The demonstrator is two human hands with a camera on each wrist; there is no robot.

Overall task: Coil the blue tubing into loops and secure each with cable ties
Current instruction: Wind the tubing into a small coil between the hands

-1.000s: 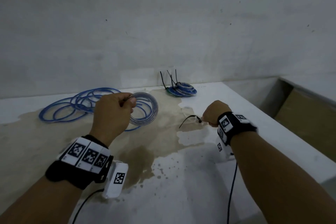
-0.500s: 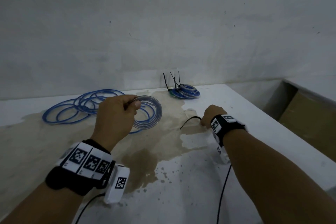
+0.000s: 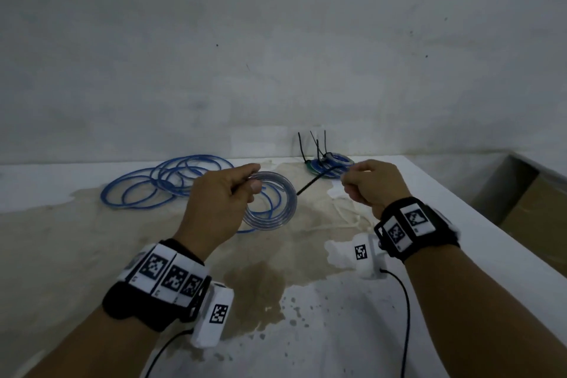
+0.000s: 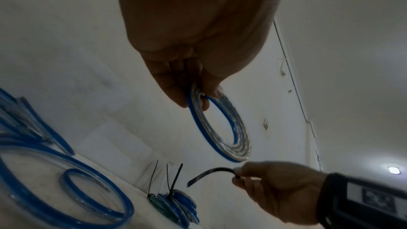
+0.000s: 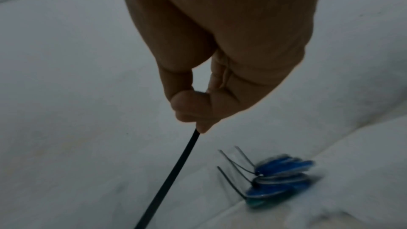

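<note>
My left hand point(image 3: 233, 190) pinches a small coil of clear-blue tubing point(image 3: 274, 212) at its rim and holds it above the table; the coil point(image 4: 222, 128) hangs below the fingers point(image 4: 176, 83) in the left wrist view. My right hand point(image 3: 365, 186) pinches one end of a black cable tie point(image 3: 313, 184), whose free tip points left toward the coil. The tie point(image 5: 169, 178) runs down from thumb and finger in the right wrist view. Loose blue tubing point(image 3: 165, 184) lies in wide loops at the back left.
Finished coils bound with black ties point(image 3: 328, 163) lie stacked against the wall at the back. The white table point(image 3: 337, 331) carries a large brown stain. Its right edge drops to a cardboard box point(image 3: 530, 202). Thin black cables run from both wrist cameras.
My right hand has lifted the black cable tie off the table and brought it up and left toward the coil. My left hand kept hold of the coil.
</note>
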